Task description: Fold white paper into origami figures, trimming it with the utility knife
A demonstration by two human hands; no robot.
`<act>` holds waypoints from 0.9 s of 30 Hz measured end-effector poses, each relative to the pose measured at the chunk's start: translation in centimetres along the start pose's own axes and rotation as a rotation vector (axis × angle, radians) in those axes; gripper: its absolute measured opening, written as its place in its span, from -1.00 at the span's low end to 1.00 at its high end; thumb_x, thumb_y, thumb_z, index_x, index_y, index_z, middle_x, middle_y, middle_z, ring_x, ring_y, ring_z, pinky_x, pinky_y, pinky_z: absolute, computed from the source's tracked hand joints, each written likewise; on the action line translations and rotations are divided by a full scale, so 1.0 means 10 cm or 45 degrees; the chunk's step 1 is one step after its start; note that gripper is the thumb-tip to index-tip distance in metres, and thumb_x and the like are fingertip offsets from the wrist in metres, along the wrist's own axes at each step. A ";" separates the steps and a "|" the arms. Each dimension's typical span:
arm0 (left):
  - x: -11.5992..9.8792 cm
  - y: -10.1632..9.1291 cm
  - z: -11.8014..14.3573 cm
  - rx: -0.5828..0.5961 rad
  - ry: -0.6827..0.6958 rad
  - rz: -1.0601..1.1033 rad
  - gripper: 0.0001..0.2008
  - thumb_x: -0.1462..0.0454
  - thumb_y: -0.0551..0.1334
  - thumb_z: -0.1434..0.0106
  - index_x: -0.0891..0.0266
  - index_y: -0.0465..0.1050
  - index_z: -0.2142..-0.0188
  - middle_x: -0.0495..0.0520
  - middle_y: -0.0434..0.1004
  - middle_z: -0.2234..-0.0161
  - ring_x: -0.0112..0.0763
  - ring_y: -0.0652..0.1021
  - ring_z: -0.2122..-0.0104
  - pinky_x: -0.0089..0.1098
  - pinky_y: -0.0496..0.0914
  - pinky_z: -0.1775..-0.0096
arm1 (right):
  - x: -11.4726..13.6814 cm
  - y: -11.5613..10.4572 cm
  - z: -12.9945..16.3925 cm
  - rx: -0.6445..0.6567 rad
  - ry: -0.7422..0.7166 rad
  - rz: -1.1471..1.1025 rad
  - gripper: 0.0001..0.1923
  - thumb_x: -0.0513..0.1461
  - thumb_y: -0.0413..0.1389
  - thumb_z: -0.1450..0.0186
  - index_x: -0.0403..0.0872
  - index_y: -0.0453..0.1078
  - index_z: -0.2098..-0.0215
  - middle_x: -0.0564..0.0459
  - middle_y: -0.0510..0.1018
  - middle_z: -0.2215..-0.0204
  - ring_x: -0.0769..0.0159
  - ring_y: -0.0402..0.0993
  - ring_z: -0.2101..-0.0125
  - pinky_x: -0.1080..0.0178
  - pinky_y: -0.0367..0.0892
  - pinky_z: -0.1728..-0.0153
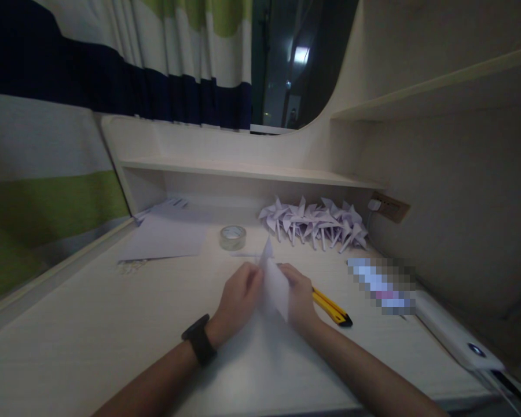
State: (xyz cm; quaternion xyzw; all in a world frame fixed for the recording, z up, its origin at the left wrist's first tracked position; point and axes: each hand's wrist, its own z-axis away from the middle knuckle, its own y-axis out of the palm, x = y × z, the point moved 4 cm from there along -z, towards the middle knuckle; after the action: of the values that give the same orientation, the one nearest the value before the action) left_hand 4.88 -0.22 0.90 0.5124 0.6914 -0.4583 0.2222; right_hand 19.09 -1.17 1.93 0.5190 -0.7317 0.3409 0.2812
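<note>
Both hands meet at the middle of a pale, wood-grained desk [91,324]. The left hand [238,298], a black band on its wrist, and the right hand [298,298] pinch a thin white paper [274,284] between them, fingers closed on its edges. The paper stands upright, folded to a narrow point at the top, smooth and slightly translucent. Just beside the right hand lies a yellow knife [332,308] with a black tip, flat on the desk. Behind the hands sits a clear, glossy tape roll [233,237], round and low. A heap of pinwheels [315,223], sharp-cornered and folded from white paper, lies against the back wall. Flat sheets [165,234] rest to the left.
</note>
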 end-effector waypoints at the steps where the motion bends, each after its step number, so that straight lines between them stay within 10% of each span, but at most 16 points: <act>1: 0.01 0.00 0.00 0.005 -0.005 0.004 -0.75 0.13 0.01 -0.35 0.20 0.27 0.39 -0.04 0.35 0.48 -0.38 0.38 0.46 -0.39 0.20 0.41 | -0.03 0.01 0.00 0.017 0.024 -0.013 -0.84 -0.30 0.08 -0.12 -0.09 0.52 0.46 0.03 0.50 0.50 0.31 0.37 0.47 0.29 0.28 0.41; 15: -0.14 -0.07 0.02 0.004 0.129 -0.185 -0.76 0.17 -0.02 -0.36 0.20 0.33 0.31 0.02 0.42 0.40 -0.35 0.43 0.39 -0.38 0.24 0.34 | -0.29 0.01 -0.08 0.156 0.345 -0.418 -0.78 -0.12 0.25 0.05 -0.11 0.43 0.55 0.12 0.41 0.66 0.37 0.27 0.60 0.35 0.18 0.60; 22: -0.08 -0.28 -0.32 -0.280 0.119 -0.322 -0.77 0.17 -0.02 -0.35 0.21 0.33 0.25 0.01 0.43 0.43 -0.35 0.44 0.41 -0.38 0.27 0.34 | -0.53 -0.10 -0.21 -0.035 0.664 -0.783 -0.79 -0.24 0.22 0.06 -0.12 0.47 0.41 -0.01 0.57 0.48 0.23 0.45 0.49 0.23 0.34 0.47; 27: 0.21 -0.02 -0.76 0.184 0.244 -0.708 -0.80 0.26 0.07 -0.28 0.24 0.46 0.26 0.13 0.51 0.31 -0.27 0.48 0.31 -0.29 0.30 0.21 | -0.68 -0.39 -0.44 -0.190 0.655 -0.834 -0.80 -0.30 0.20 0.09 -0.06 0.45 0.43 0.06 0.58 0.48 0.24 0.47 0.50 0.22 0.38 0.46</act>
State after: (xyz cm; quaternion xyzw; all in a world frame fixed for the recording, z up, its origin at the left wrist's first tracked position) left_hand 5.11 7.38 2.99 0.3590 0.7886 -0.4990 -0.0151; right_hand 25.08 5.23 0.20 0.6005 -0.4566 0.2981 0.5849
